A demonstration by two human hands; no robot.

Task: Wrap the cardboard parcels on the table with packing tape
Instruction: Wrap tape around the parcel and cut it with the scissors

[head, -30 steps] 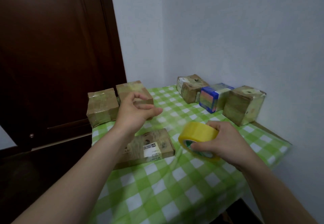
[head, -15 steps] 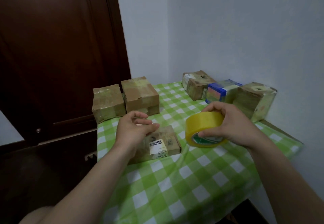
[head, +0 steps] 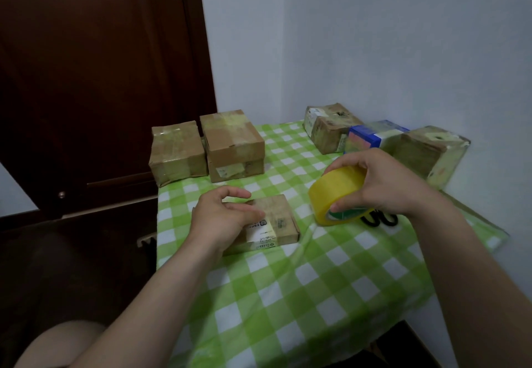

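tape roll (head: 336, 192), yellow, is clamped in my right hand (head: 385, 183) at center right of the frame. my fingers curl over its top and my thumb presses its lower edge. i hold it tilted, above the green checked cloth (head: 288, 295). black scissors (head: 380, 219) lie on the cloth just behind the roll, mostly hidden by it.

my left hand (head: 221, 218) is over the left end of the flat parcel (head: 276, 221) at center frame, fingers loosely bent and gripping nothing. i cannot tell if the palm touches the cardboard. the parcel lies flat on the cloth, with a white label on its near right part.

two taped parcels (head: 177, 152) stand side by side at the cloth's upper left edge. along the wall at upper right stand two brown boxes (head: 328, 129) with a blue box (head: 371, 136) between them.
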